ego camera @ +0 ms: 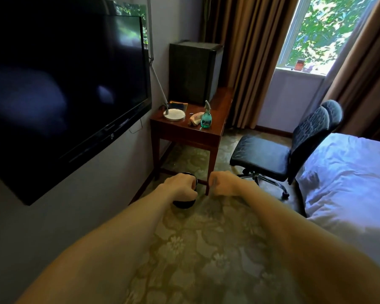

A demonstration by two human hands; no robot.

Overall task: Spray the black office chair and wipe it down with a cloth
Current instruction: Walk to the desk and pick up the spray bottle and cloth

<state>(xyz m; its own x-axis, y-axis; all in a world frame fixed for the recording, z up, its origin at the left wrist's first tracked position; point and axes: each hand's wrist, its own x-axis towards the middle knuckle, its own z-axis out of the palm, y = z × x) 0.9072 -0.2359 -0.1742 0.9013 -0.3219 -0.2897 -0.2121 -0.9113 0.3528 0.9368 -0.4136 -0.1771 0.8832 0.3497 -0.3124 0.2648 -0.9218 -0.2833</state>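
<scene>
– So, the hands first: what do they hold?

– Right hand (223, 183) is curled into a fist with nothing showing in it. The fingers of the left hand (180, 187) are curled too, over a black round thing (184, 204) low on the carpet (206, 242). I cannot tell whether the hand grips it or it only sits behind the hand. Its inside is hidden.

– And the chair?

– The chair (270, 154) is well ahead and to the right, its back just beside the bed (349, 172) and its seat turned toward the desk (210, 133). Neither hand touches it. Open carpet lies between, and the desk's near leg shows in the gap between the two fists.

– Where are the spray and the cloth?

– On the desk, near its front edge. The spray bottle (206, 118) stands upright, see-through green; how full it is I cannot tell. The cloth (195, 119) lies crumpled, touching its left side.

– Anything else around?

– A lamp (174, 114) with a round white base stands left of the cloth, and a black fridge (193, 71) sits at the back of the desk. A dark television (64, 84) hangs on the left wall. Brown curtains (250, 51) frame the window (329, 29), and a small dark jar (299, 64) stands on the sill, contents unclear.
</scene>
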